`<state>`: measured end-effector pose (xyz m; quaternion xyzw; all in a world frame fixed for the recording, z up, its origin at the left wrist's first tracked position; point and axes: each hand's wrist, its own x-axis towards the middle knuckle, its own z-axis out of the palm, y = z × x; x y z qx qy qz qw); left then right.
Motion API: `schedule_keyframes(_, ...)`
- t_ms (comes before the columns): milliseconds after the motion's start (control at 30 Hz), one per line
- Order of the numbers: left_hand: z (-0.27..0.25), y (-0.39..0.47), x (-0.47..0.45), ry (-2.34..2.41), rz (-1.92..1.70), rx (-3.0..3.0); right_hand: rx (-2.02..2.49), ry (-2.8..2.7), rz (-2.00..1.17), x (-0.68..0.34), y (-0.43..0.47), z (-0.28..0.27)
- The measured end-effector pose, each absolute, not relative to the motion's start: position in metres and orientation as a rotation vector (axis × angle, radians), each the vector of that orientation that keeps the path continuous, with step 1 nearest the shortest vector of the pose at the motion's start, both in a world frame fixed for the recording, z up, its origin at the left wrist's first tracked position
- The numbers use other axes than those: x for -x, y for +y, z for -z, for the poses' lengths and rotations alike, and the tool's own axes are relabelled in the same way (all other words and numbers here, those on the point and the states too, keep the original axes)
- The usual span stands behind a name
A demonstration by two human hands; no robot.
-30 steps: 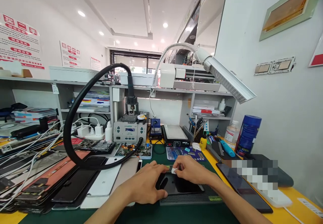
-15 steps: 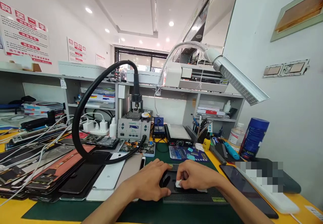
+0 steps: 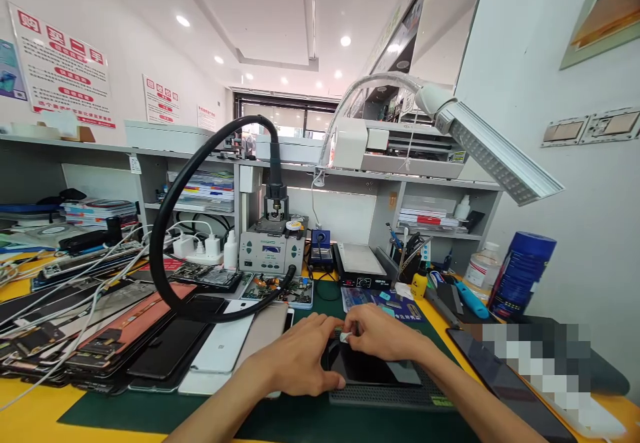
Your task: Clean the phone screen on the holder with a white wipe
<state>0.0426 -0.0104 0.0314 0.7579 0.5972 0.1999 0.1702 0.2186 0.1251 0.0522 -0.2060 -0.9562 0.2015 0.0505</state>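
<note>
A glossy black phone [image 3: 373,368] lies crosswise on a dark ribbed pad [image 3: 385,395] over a green mat. My left hand [image 3: 303,356] grips its left end, thumb at the near edge and fingers at the far edge. Between the fingertips of my right hand [image 3: 383,333] is a small crumpled white wipe [image 3: 344,338], pinched over the phone's far left part. My right hand hides some of the screen, and whether the wipe touches the glass I cannot tell.
Left of my hands lie a white phone [image 3: 223,343] and stacks of phone parts [image 3: 115,336]. A hot-air station [image 3: 270,253] with a looping black hose stands behind. At the right are a black tablet-like panel [image 3: 493,366], a blue can [image 3: 523,273] and an overhead lamp [image 3: 505,150].
My right hand has moved with the wipe to the far left part of the phone, baring more of the screen. My left hand stays at the phone's left end. The view has shifted slightly.
</note>
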Motion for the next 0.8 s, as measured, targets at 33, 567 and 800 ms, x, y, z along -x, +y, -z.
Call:
schedule_keyframes(33,-0.032,-0.01,-0.043,1.7,-0.565,-2.15,0.614,-2.922,-0.641,-0.22,0.124,-0.052)
schedule_keyframes(567,-0.032,-0.01,-0.042,1.756,-0.559,-2.153,0.616,-2.853,-0.637,-0.215,0.116,-0.039)
schedule_keyframes(800,-0.034,-0.011,-0.043,1.736,-0.614,-2.155,0.64,-2.8,-0.482,-0.207,0.115,-0.033)
